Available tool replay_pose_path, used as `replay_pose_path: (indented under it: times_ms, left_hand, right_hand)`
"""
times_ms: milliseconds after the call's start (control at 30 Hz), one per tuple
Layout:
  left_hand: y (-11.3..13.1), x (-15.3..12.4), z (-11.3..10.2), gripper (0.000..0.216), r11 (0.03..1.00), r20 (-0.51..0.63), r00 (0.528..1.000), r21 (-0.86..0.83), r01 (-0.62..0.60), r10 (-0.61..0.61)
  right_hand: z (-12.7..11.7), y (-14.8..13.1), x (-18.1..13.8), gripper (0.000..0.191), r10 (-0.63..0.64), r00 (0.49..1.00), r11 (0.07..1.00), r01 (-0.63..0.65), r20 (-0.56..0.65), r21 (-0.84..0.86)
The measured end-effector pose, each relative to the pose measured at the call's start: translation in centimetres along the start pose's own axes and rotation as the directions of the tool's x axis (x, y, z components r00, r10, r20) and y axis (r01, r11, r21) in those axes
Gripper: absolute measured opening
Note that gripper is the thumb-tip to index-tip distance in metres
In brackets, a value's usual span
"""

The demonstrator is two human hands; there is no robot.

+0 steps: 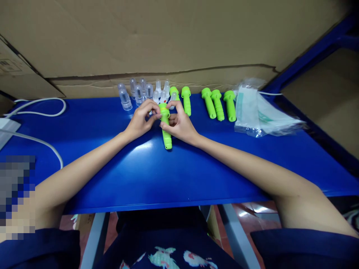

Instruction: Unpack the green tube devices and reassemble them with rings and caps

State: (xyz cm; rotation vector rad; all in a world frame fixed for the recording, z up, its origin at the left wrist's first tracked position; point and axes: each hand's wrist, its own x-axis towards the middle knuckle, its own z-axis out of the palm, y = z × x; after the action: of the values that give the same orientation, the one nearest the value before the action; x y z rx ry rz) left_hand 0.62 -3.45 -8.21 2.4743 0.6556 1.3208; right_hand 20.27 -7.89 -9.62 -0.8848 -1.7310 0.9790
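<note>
Holding one green handle (167,140) between them, the two hands meet above the middle of the blue desk (134,179) in the head view. The left hand (143,118) pinches at the handle's wide top end, thumb and fingertips drawn close together. The right hand (183,126) is closed around the upper part from the other side, thumb across the front. The narrow end of the handle points toward the person; whether it touches the desk, I cannot tell.

Just beyond the left hand stands a cluster of clear plastic covers (125,100). Beside them, behind the handle, are smaller clear pieces with white bases (158,86), partly hidden by the fingers. Next come two more green handles (186,101), one partly covered by the right hand, then three others (218,105) lying farther right. Near these lie plastic bags (248,112) with pale green print. A white cable (42,100) loops at the far left, and cardboard (168,37) lines the back.
</note>
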Motion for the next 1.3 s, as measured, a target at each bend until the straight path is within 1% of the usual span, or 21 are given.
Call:
replay_pose_path:
  times_ms: [100,167,233,367,433,533,600,800,900,1033,1133,1300]
  left_hand:
    - [0.7,0.1,0.4,0.010,0.998,-0.003,0.998,-0.020,-0.064,0.064]
    - [0.8,0.0,0.6,0.012,0.998,-0.026,0.998,-0.026,-0.060,0.059]
    - [0.5,0.0,0.7,0.020,0.999,-0.043,0.999,-0.041,-0.010,0.009]
    - [-0.5,-0.4,0.9,0.049,0.984,-0.101,0.985,-0.122,0.129,-0.141]
    - [-0.7,-0.5,1.0,0.052,0.978,-0.101,0.980,-0.143,0.154,-0.169]
    - [-0.7,-0.4,0.9,0.052,0.975,-0.089,0.980,-0.151,0.161,-0.176]
    - [-0.6,-0.4,0.8,0.053,0.974,-0.099,0.978,-0.150,0.171,-0.186]
    - [-0.9,-0.3,0.7,0.054,0.967,-0.164,0.961,-0.168,0.194,-0.221]
    - [-1.0,-0.3,0.7,0.050,0.974,-0.203,0.958,-0.139,0.178,-0.203]
    - [-1.2,-0.4,0.9,0.051,0.979,-0.206,0.960,-0.115,0.167,-0.188]
    - [-1.5,-0.4,1.1,0.052,0.975,-0.200,0.960,-0.138,0.172,-0.198]
    - [-1.7,-0.3,0.9,0.054,0.976,-0.204,0.957,-0.119,0.184,-0.205]
  right_hand:
    - [-0.1,-0.3,0.0,0.053,0.002,1.000,1.000,-0.002,-0.007,0.008]
    - [0.0,-0.3,0.1,0.054,-0.009,1.000,1.000,0.009,-0.009,0.030]
    - [0.0,-0.2,0.2,0.055,-0.026,0.999,0.998,0.027,-0.020,0.050]
    - [0.2,0.0,0.2,0.060,-0.063,0.998,0.996,0.065,-0.022,0.058]
    - [0.3,0.0,0.2,0.068,-0.057,0.998,0.996,0.058,-0.017,0.071]
    - [0.5,0.0,0.2,0.082,-0.015,0.999,0.994,0.019,-0.034,0.106]
    - [0.5,0.1,0.3,0.084,0.004,0.999,0.991,0.001,-0.035,0.132]
    - [0.2,1.2,0.9,0.079,0.017,0.999,0.985,-0.022,0.029,0.172]
    - [-0.2,1.6,1.1,0.077,0.021,0.994,0.983,-0.040,0.106,0.181]
    - [-0.5,1.6,1.2,0.082,0.034,0.981,0.967,-0.082,0.193,0.243]
    - [-0.5,1.6,1.1,0.084,0.026,0.976,0.959,-0.086,0.218,0.271]
    - [-0.5,1.6,1.0,0.083,0.022,0.972,0.963,-0.083,0.233,0.256]
